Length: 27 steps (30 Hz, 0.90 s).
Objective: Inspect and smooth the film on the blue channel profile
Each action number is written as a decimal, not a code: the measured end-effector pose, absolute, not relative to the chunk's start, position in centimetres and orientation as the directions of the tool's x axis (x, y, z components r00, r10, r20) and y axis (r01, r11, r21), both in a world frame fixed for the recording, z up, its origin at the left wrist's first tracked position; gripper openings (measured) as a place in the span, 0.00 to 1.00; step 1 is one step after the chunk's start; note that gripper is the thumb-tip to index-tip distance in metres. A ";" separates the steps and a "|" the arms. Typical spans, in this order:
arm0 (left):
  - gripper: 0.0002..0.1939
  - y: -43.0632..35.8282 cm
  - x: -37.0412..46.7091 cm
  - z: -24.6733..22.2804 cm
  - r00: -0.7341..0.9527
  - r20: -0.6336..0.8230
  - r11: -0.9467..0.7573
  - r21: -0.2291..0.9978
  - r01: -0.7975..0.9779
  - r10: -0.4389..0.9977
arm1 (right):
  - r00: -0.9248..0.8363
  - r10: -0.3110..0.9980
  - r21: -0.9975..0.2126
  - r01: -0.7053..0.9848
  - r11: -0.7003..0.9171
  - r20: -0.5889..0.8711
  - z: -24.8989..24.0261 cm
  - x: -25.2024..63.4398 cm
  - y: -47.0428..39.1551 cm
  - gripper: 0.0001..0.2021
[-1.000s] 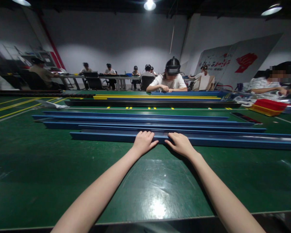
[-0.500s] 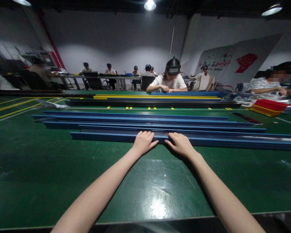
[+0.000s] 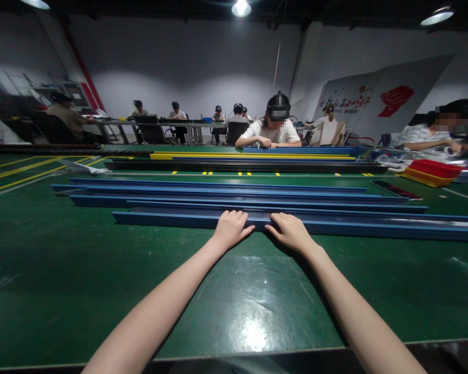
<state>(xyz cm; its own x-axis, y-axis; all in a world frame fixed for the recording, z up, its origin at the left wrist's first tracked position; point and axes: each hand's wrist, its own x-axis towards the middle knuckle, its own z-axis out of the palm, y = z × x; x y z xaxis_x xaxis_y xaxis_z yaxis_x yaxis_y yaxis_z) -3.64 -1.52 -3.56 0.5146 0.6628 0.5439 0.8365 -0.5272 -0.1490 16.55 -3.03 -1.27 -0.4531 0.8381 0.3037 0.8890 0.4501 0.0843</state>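
A long blue U-shaped channel [image 3: 171,218] lies crosswise on the green table, nearest to me. My left hand [image 3: 232,228] grips its near wall, with the fingers curled over the top edge and the thumb along the front. A short way to the right, my right hand [image 3: 290,231] holds the same wall in the same manner, its thumb pointing towards the left one. The fingertips of both hands are hidden inside the channel. Just behind lie more blue channels [image 3: 101,200], side by side and apart from my hands.
Farther back on the green table [image 3: 62,280] lie yellow strips [image 3: 249,155] and a black bar [image 3: 242,166]. A phone-like dark slab [image 3: 395,190] and a red bin [image 3: 432,170] are on the right. Across the table a person [image 3: 273,130] leans over a blue strip.
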 end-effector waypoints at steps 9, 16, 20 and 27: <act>0.18 -1.5 -3.6 -3.5 0.521 0.548 -0.524 -0.168 0.835 0.654 | -0.451 0.841 0.077 0.890 0.450 0.298 -1.2 16.5 -3.1 0.13; 0.18 -1.5 -3.7 -3.6 0.512 0.547 -0.515 -0.164 0.841 0.662 | -0.446 0.845 0.075 0.892 0.445 0.295 -1.2 16.5 -3.1 0.13; 0.18 -1.4 -3.7 -3.7 0.514 0.553 -0.518 -0.165 0.839 0.656 | -0.446 0.846 0.074 0.892 0.445 0.290 -1.2 16.5 -3.0 0.13; 0.18 -1.5 -3.6 -3.6 0.516 0.549 -0.520 -0.164 0.838 0.658 | -0.448 0.841 0.077 0.891 0.447 0.303 -1.4 16.6 -2.9 0.14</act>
<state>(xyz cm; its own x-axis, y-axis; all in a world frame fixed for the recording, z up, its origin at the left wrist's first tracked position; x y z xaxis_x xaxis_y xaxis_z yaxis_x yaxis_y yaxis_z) -3.61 -1.49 -3.58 0.5159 0.6577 0.5489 0.8380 -0.5204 -0.1641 16.57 -2.95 -1.38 -0.4479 0.8410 0.3035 0.8913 0.4470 0.0765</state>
